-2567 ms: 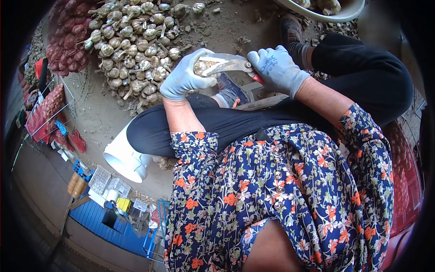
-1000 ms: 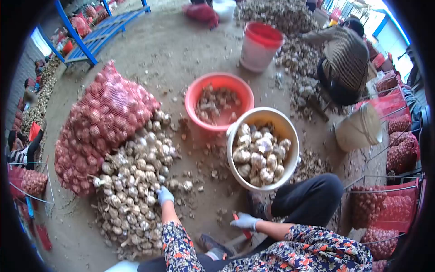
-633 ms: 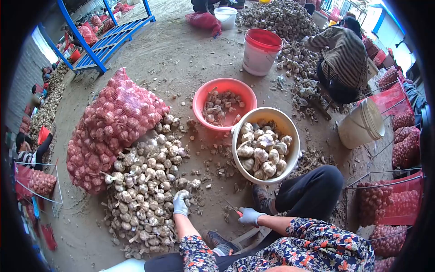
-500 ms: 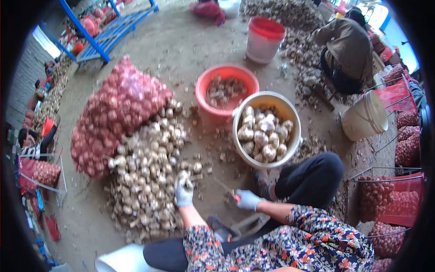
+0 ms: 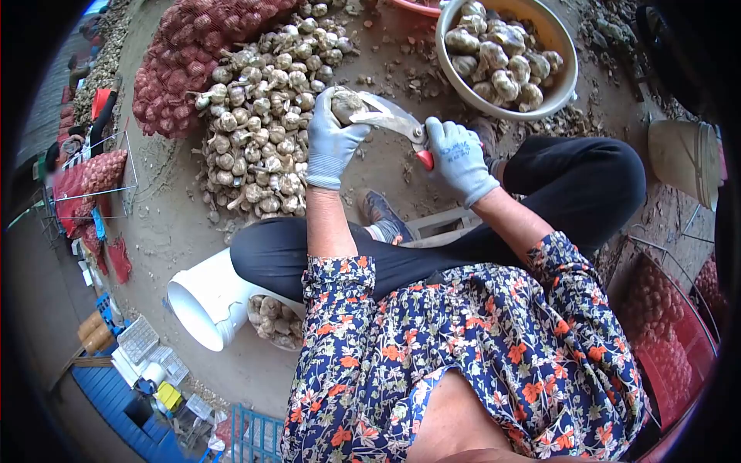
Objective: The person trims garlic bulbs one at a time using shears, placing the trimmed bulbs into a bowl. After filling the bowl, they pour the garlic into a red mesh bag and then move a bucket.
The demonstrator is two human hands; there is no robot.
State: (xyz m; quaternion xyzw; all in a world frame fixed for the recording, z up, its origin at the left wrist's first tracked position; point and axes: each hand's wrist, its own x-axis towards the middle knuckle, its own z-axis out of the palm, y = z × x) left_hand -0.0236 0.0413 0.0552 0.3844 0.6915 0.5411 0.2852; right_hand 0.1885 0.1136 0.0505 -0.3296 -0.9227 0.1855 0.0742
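Holds a garlic bulb point(image 5: 346, 106) in the gloved left hand point(image 5: 328, 140), cupped between thumb and fingers at the far end of the palm, on the side facing the gloved right hand point(image 5: 461, 160). Clamps the left hand around it, leaving part of the skin bare to view. Grips a pair of shears point(image 5: 403, 125) in the right hand, curling the fingers shut around the red handle point(image 5: 425, 160). Points the blades leftward across the gap between both hands, parted at the tips right by the bulb. Cannot tell from this angle whether the steel touches the skin or merely overlaps in sight.

Holds both hands up in front of the lap, near each other and almost level. Extends the left forearm point(image 5: 332, 224) straight forward from the rolled cuff of a floral shirt point(image 5: 463, 339). Angles the right forearm point(image 5: 511, 220) forward and inward over the dark trousers point(image 5: 559, 181), turning the back of the glove upward to show blue writing.

Sits with knees apart. Has a heap of garlic point(image 5: 266, 127) on the ground just beside the left hand, lying against a red net sack point(image 5: 185, 65). Has a pale tub point(image 5: 552, 32) of bulbs beyond the right hand, and a white bucket point(image 5: 220, 282) tipped on its side by the left knee.
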